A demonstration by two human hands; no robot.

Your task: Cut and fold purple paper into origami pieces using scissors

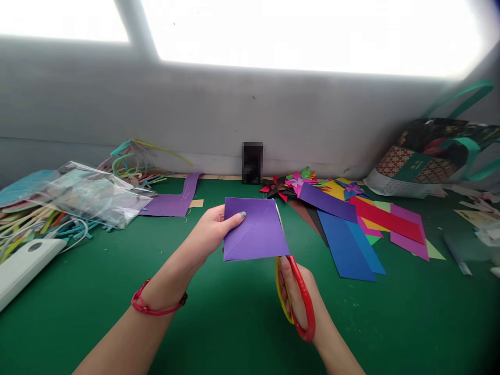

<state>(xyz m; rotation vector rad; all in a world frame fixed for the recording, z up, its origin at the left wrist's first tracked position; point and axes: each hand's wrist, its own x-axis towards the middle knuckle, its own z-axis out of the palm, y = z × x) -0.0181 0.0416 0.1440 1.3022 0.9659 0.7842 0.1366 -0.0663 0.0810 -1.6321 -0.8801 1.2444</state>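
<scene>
Between the thumb and fingers of my left hand (219,229) is a square-looking sheet of purple paper (260,237), held above the table. A diagonal crease runs across it from lower left to upper right. My right hand (299,286) grips a pair of scissors (308,307) with one red and one yellow handle loop. Their blades lie along the right edge of the paper, and a sliver of metal shows there; the rest of the blades is hidden behind the sheet. My left fingers are mostly out of sight behind the paper.
Coloured paper strips (344,250) and folded paper stars (300,182) lie at right, near a patterned bag (417,161). A black phone-like object (252,164) stands against the wall. Purple scraps (167,204), a clear plastic bag (105,195) and a white power strip (31,265) are at left.
</scene>
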